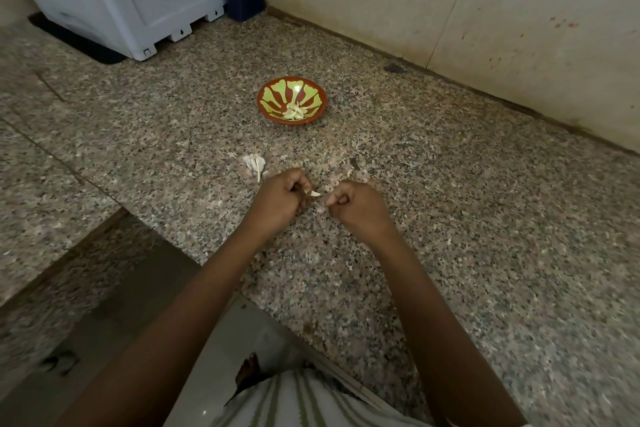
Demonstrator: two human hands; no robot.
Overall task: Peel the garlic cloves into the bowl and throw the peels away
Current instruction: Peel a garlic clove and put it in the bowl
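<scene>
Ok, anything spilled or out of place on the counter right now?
Only peel litter: a papery garlic remnant lies on the counter beyond the left hand, scraps beside the right hand. The bowl sits upright.

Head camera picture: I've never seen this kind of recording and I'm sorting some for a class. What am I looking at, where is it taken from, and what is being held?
There is no machine here. A person wears a wide-angle camera on the head, so you look down along both bare arms onto a speckled stone counter. The left hand pinches a garlic clove. The right hand is curled just beside it; whether it grips a bit of skin is too small to tell. Farther back stands a red and green bowl with peeled cloves inside. To the left of the hands lies a papery garlic remnant.
</scene>
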